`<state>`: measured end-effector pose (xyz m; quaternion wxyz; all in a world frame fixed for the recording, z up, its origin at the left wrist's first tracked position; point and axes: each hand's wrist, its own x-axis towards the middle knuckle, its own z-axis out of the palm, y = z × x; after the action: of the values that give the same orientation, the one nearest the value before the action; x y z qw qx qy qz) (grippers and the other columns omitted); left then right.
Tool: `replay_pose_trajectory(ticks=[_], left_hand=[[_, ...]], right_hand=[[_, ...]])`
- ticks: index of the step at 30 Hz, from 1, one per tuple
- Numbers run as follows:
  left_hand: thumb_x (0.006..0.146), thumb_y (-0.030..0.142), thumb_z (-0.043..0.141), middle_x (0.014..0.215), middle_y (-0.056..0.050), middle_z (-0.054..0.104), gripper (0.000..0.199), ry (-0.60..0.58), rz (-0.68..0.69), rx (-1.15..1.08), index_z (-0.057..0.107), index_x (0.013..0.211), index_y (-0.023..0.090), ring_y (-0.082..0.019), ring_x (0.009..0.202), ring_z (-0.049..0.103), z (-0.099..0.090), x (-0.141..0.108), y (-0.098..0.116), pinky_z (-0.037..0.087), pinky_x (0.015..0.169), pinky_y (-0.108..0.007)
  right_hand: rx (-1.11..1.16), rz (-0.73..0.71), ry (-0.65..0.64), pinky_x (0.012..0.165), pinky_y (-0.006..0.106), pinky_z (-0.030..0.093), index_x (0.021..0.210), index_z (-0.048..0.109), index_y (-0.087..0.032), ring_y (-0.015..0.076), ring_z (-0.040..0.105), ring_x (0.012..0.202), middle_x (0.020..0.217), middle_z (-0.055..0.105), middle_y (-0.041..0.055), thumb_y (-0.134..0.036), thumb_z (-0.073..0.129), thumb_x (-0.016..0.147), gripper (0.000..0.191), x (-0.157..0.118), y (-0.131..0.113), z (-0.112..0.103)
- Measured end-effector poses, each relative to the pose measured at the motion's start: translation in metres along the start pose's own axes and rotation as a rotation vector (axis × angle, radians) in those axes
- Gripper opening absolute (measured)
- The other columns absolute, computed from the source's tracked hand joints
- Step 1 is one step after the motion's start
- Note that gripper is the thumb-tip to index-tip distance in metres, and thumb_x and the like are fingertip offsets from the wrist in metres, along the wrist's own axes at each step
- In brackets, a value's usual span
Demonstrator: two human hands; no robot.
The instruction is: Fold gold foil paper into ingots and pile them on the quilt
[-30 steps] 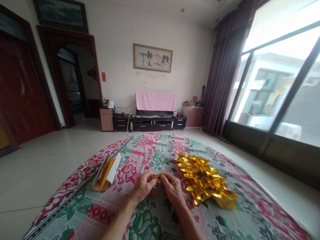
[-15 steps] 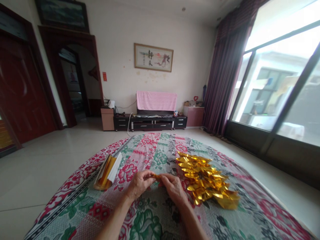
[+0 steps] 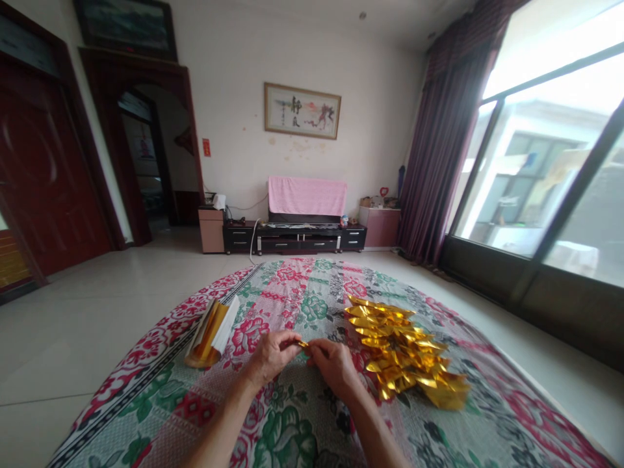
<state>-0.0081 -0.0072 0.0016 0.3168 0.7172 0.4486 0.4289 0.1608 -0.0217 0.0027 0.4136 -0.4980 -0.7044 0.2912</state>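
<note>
Between my two hands a small strip of gold foil [image 3: 304,344] is pinched, mostly covered by the fingers. My left hand [image 3: 277,354] grips its left end with thumb and fingers pressed together. On the other end, the curled fingers of my right hand [image 3: 331,364] are closed. To the right lies a pile of folded gold foil pieces [image 3: 404,351], overlapping in a slanting row. At the left rests a curled stack of gold sheets [image 3: 210,335] with a white outer side.
A flowered cloth [image 3: 287,439] covers the round table under my hands. Beyond it stand a low black cabinet [image 3: 297,244] and a pink cloth [image 3: 307,196] over a screen. A purple curtain [image 3: 433,149] and windows are on the right.
My fingertips have shifted slightly on the foil strip, and a little more of it shows between them. The view has moved slightly.
</note>
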Motion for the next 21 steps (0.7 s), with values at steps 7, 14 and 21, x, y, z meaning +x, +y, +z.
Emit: replay_pose_trajectory(ticks=[7,14,21], left_hand=[[0.073,0.034,0.058,0.081,-0.002,0.071,0.024,0.020,0.002,0.049,0.069,0.089,0.019,-0.015,0.075,0.064,0.001,0.001,-0.002,0.049,0.068,-0.019],[0.076,0.032,0.055,0.077,0.000,0.070,0.021,0.006,0.038,0.091,0.069,0.088,0.021,-0.013,0.072,0.062,-0.001,-0.001,0.002,0.045,0.064,-0.017],[0.080,0.031,0.046,0.071,-0.001,0.067,0.025,0.006,0.060,0.171,0.070,0.078,0.021,-0.014,0.069,0.059,-0.002,-0.002,0.011,0.043,0.064,-0.019]], right_hand=[[-0.053,-0.010,0.056,0.055,0.019,0.038,0.078,0.071,-0.020,0.0133,0.060,0.056,0.058,0.067,0.0001,-0.028,0.044,0.081,0.028,0.001,0.000,0.003],[-0.071,-0.007,0.044,0.055,0.020,0.038,0.080,0.071,-0.021,0.0135,0.061,0.057,0.058,0.067,-0.0005,-0.028,0.043,0.081,0.028,0.002,0.001,0.004],[-0.135,-0.124,0.124,0.059,0.022,0.037,0.075,0.068,-0.020,0.0144,0.059,0.061,0.064,0.066,0.0018,-0.024,0.042,0.082,0.028,-0.001,0.001,0.011]])
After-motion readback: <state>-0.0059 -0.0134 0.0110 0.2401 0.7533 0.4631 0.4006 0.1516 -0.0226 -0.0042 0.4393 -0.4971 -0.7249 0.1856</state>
